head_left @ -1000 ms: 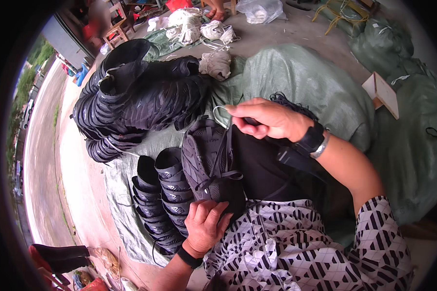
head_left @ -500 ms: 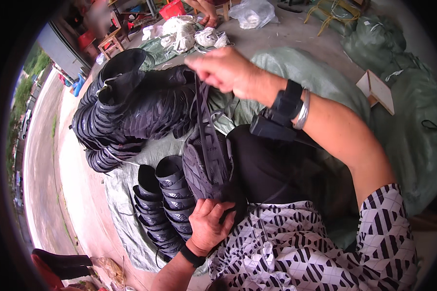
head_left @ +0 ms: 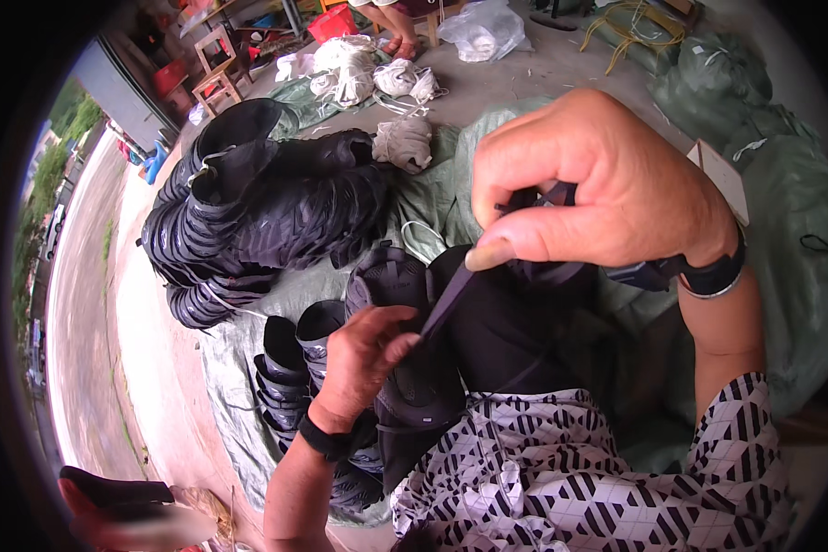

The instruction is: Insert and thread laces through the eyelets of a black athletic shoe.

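Note:
A dark grey shoe upper [head_left: 421, 391] lies across my lap, its toe end toward me. From it a flat dark shoelace [head_left: 444, 305] runs up to the right, stretched between my hands. My left hand [head_left: 354, 363] pinches the lower part of the lace just above the shoe. My right hand [head_left: 603, 189], raised to the right of the shoe and close to the camera, grips the lace between thumb and fingers, with more dark lace bunched under its palm. The lace holes are partly hidden by my left hand.
Nested black shoe uppers stand in stacks [head_left: 281, 368] left of my lap, and a larger pile [head_left: 308, 207] lies beyond. White lace bundles [head_left: 403, 143] are at the far side. Green sacks [head_left: 791, 248] fill the right. Another person's feet [head_left: 400, 46] rest at the back.
My right hand has come back from the far side toward me, rightward and up. My left hand has left the shoe's near end and moved up onto the lace.

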A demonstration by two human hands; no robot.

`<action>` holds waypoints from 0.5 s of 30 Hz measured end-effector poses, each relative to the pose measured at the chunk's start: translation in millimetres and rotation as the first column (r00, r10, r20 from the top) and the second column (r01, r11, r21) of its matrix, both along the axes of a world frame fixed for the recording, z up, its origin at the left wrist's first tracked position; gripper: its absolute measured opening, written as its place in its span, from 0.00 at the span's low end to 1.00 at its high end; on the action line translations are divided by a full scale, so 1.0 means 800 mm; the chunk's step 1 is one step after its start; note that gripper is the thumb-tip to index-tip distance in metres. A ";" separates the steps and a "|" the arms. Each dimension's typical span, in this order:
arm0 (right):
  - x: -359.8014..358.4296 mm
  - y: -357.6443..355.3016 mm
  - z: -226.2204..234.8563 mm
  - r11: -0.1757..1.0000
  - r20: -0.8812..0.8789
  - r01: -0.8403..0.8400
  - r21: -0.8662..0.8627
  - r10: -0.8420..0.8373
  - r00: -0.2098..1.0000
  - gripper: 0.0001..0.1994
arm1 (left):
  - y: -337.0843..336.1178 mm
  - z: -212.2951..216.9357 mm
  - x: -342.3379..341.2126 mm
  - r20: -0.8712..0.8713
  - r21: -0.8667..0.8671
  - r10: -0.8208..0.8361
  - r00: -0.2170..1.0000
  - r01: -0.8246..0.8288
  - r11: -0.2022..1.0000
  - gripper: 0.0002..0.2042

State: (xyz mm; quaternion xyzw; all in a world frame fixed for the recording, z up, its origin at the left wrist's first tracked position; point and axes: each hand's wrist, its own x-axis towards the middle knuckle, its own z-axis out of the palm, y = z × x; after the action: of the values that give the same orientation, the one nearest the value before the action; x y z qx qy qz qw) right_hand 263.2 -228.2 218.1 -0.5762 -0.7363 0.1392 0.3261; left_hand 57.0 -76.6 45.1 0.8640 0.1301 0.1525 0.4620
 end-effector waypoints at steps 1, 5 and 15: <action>-0.001 -0.002 -0.006 0.999 0.019 -0.007 0.035 0.006 1.000 0.06 | -0.002 0.003 0.008 -0.077 0.202 -0.103 0.992 0.117 0.972 0.12; -0.004 -0.021 -0.016 0.998 0.049 -0.035 -0.055 0.037 0.998 0.05 | -0.007 -0.008 0.006 -0.091 0.313 -0.199 0.976 0.218 0.925 0.09; 0.174 -0.157 -0.244 0.787 -0.847 0.341 -0.514 -0.402 -0.348 0.11 | 0.205 0.022 -0.145 0.089 -0.937 0.784 0.614 -0.215 0.275 0.14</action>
State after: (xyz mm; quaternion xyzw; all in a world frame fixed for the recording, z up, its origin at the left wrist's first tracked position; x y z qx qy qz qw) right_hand 402.5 -353.5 23.2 -0.4704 0.0161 0.4224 0.7746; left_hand -59.2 87.4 62.6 0.3266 0.3314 0.4491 0.7628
